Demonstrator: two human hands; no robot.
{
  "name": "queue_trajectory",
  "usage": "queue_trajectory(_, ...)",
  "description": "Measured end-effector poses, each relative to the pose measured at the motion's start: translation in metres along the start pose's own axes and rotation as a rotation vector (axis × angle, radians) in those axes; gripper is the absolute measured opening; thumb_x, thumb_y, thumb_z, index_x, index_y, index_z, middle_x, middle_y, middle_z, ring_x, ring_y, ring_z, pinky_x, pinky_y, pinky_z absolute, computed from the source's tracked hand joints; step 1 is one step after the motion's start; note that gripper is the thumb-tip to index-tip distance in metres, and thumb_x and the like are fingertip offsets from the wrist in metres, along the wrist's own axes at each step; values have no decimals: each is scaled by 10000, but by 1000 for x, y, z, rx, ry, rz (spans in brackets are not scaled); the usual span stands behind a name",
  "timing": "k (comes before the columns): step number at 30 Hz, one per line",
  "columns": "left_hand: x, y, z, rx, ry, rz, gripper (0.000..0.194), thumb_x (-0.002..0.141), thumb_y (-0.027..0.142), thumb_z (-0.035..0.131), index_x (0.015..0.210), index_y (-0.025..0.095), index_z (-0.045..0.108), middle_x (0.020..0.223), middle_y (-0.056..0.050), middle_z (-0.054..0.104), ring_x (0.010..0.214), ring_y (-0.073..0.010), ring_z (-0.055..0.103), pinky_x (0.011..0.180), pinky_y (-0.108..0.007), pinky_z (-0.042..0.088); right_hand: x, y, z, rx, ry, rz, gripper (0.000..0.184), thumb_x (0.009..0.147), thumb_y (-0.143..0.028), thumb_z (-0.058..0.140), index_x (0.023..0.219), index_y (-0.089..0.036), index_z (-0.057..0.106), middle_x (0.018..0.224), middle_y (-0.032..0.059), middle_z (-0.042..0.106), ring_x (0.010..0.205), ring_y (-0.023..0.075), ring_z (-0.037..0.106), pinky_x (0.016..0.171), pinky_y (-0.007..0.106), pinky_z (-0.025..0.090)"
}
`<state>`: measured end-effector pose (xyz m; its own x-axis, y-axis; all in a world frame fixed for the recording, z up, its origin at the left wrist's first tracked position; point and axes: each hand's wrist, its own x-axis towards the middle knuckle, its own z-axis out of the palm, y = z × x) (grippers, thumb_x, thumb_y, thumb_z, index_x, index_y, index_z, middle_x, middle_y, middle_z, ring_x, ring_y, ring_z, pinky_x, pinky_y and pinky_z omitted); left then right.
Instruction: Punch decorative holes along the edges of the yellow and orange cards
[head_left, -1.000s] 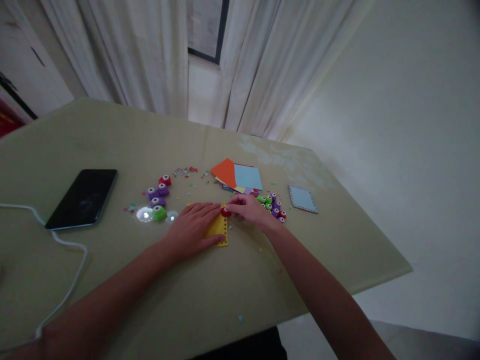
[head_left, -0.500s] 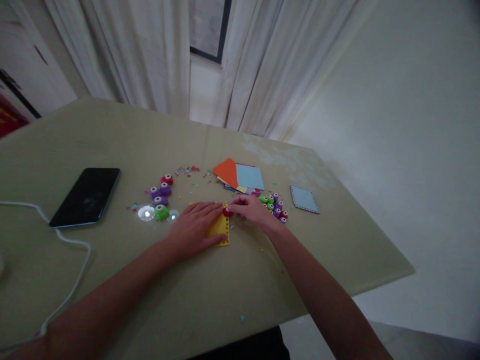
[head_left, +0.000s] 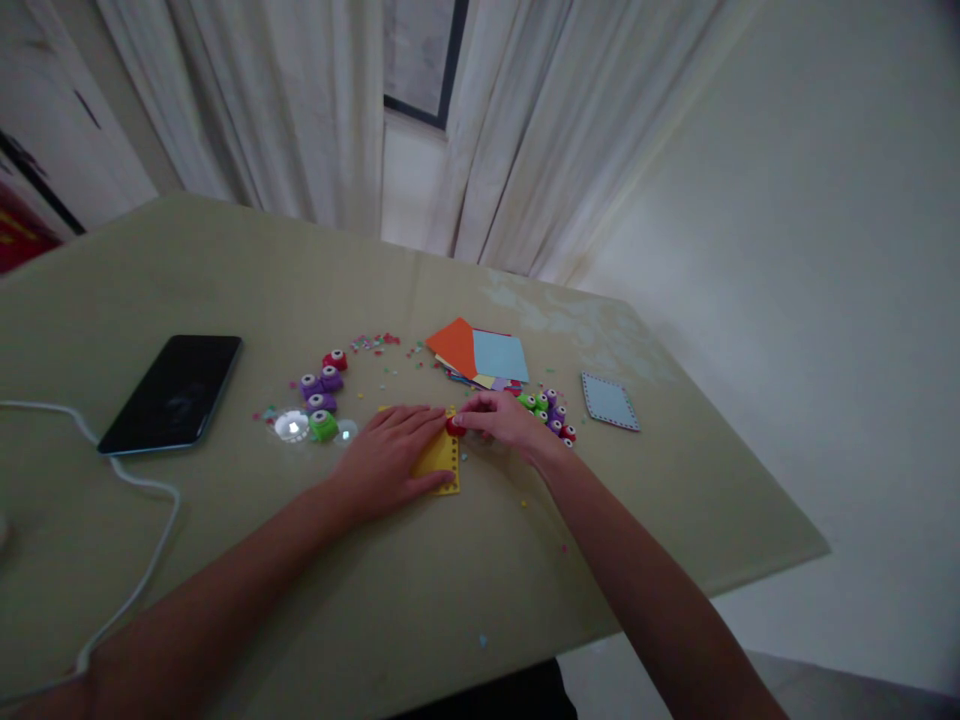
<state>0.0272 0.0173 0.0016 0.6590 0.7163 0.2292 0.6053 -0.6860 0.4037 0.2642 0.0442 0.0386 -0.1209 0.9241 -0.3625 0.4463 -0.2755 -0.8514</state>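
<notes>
1. Your left hand (head_left: 394, 450) lies flat on the yellow card (head_left: 436, 462), fingers close together, thumb spread towards you; it covers much of the card, gripping nothing
2. Your right hand (head_left: 501, 418) has thumb and forefinger narrowed on a small red piece (head_left: 454, 427); the other fingers are curled, and whether they hold anything I cannot tell
3. Location: the red piece sits at the card's right edge, near the far corner; the card lies on the table (head_left: 360, 590) in front of you, between the left eye-topped pieces (head_left: 328, 382) and the right eye-topped pieces (head_left: 553, 412)
4. Risk, judged: if your left palm lightens, the card could twist under a sideways push from the red piece
5. Risk, judged: a slanted pinch could let the red piece slide off the edge, or crease the card there
6. Risk, judged: your right wrist passes close to the right-hand cluster, so a wide sweep might topple some
7. Orientation: the card's dark-holed right edge runs away from you, almost straight; your hand hides too much to settle its long axis
8. The red piece's facing and long axis are uncertain, since your fingertips overlap it
</notes>
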Motion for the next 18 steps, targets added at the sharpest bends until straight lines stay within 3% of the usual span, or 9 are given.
queue_trajectory(9,1,-1,1,13,-27,-14,718,984,627,668,1562,214,566,1619,-117,585,1465,-342,544,1238,-532,368,7,-16,-7,-124,-88,88,182,833,-301,867,862,-179,736,713,-39,638,560,91,463,484,235,310)
queue_trajectory(18,1,1,-1,18,-43,-13,723,991,618,659,1564,185,572,1614,-123,589,1462,-350,545,1235,-556,372,10,-23,-9,-222,-147,58,172,856,-269,814,826,-180,669,679,-63,558,581,97,438,515,236,280)
